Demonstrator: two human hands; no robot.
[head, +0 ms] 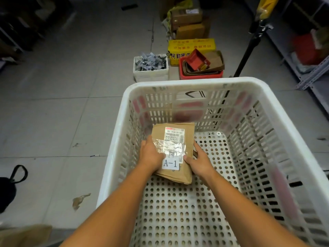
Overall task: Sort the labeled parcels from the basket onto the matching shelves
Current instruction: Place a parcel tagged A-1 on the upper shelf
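While gripped from both sides, brown paper parcel (173,138) is seen low inside white basket (195,82), near left wall. Left hand (151,154) clamped on left edge, right hand (200,162) on right edge, thumbs laid over top. Judged light, flat, fairly soft. Clear tape (169,147) likely slippery, so paper edges are preferred for hold. White tag (170,163) read as "A-1". Shipping label (175,133) print too small. Yellow carton (191,46): Chinese characters noted.
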